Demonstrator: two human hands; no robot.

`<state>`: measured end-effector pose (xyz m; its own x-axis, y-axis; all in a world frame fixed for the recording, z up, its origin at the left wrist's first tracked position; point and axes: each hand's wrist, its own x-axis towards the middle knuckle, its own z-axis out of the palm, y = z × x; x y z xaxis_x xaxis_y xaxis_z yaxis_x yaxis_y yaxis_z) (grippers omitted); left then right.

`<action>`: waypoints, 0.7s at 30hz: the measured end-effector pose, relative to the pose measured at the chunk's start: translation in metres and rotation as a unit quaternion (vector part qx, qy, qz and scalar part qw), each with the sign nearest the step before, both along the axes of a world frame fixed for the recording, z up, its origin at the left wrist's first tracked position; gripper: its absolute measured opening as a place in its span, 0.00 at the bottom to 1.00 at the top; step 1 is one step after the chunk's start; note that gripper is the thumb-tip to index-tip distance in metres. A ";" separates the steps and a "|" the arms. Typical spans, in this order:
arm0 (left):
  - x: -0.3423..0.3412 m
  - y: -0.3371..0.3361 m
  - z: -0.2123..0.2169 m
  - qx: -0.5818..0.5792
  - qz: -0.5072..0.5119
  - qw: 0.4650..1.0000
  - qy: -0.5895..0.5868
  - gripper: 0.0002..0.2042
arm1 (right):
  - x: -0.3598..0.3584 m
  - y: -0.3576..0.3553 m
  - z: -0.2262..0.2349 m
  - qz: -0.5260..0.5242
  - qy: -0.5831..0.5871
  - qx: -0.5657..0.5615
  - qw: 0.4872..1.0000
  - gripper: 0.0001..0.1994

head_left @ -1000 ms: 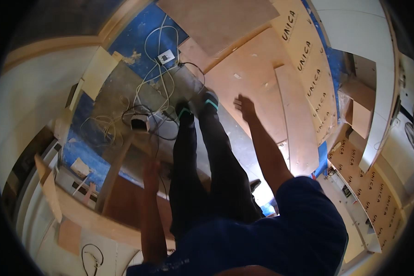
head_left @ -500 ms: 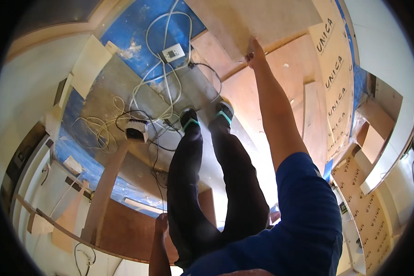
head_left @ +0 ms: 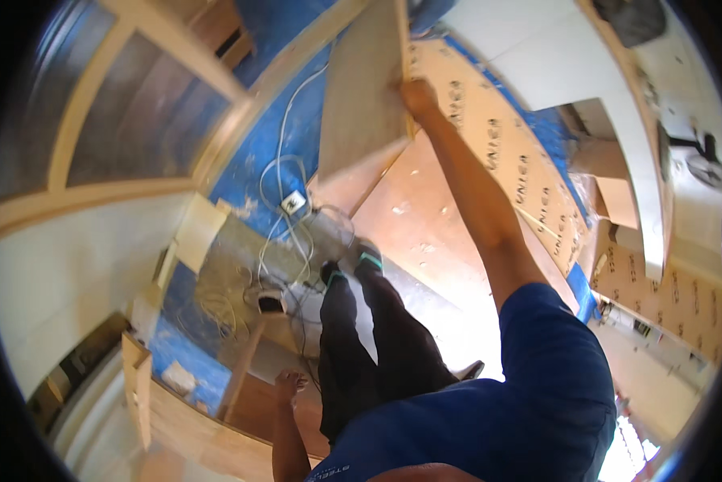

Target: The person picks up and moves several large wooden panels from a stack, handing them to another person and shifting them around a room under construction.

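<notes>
My right hand [head_left: 419, 101] reaches far forward and is closed on the right edge of a thin plywood panel [head_left: 363, 92]. The panel is tilted up, its near corner standing over the boards on the floor. Down by my left thigh hangs my left hand [head_left: 289, 386], its fingers loosely bent and a little apart, with nothing visible in them. It is nearest to a brown wooden board [head_left: 269, 406] lower in the view. Beneath the raised panel lies a large, pale wooden sheet [head_left: 413, 213] with scraps on it.
A white socket box [head_left: 293, 202] with looped cables lies ahead of my feet, and a small dark-fronted box [head_left: 272, 302] nearer. Blue sheeting [head_left: 252, 165] covers part of the floor. A wooden frame with panes [head_left: 140, 112] stands left; printed boards [head_left: 501, 161] lie right.
The panel has gone from lying nearly flat to tilted up in my right hand. My left hand has loosened from a fist. The whole view has shifted.
</notes>
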<state>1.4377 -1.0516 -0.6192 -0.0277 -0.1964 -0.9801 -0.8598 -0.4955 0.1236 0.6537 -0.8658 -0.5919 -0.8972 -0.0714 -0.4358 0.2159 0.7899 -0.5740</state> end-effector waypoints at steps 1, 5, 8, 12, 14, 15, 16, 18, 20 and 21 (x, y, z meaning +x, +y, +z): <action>-0.017 -0.022 0.001 0.018 -0.027 0.999 0.027 0.09 | 0.010 0.061 -0.012 0.009 0.099 -0.046 0.994 0.27; -0.075 -0.043 0.006 0.084 -0.135 0.984 0.081 0.09 | 0.176 0.126 0.192 -0.005 -0.001 0.070 0.998 0.27; -0.125 -0.071 0.003 0.091 -0.354 0.918 0.152 0.09 | 0.280 0.166 0.241 -0.018 0.038 0.105 0.994 0.23; -0.195 -0.087 0.007 0.056 -0.594 0.756 0.270 0.10 | 0.391 0.237 0.271 -0.006 -0.020 0.148 0.989 0.18; -0.230 -0.085 0.012 0.086 -0.564 0.786 0.239 0.11 | 0.447 0.260 0.281 -0.036 -0.050 0.161 0.985 0.16; -0.244 -0.078 0.021 0.099 -0.539 0.806 0.226 0.11 | 0.473 0.270 0.275 -0.049 -0.053 0.175 0.982 0.15; -0.257 -0.071 0.022 0.093 -0.530 0.823 0.181 0.11 | 0.502 0.285 0.269 -0.068 -0.062 0.184 0.979 0.15; -0.287 -0.066 0.022 0.023 -0.718 0.656 0.229 0.11 | 0.558 0.315 0.261 -0.129 -0.090 0.180 0.971 0.14; -0.320 -0.039 0.017 -0.075 -0.913 0.152 0.372 0.10 | 0.614 0.347 0.257 -0.186 -0.112 0.175 0.960 0.14; -0.331 -0.027 0.015 -0.024 -0.881 0.363 0.304 0.10 | 0.642 0.358 0.259 -0.214 -0.117 0.171 0.955 0.14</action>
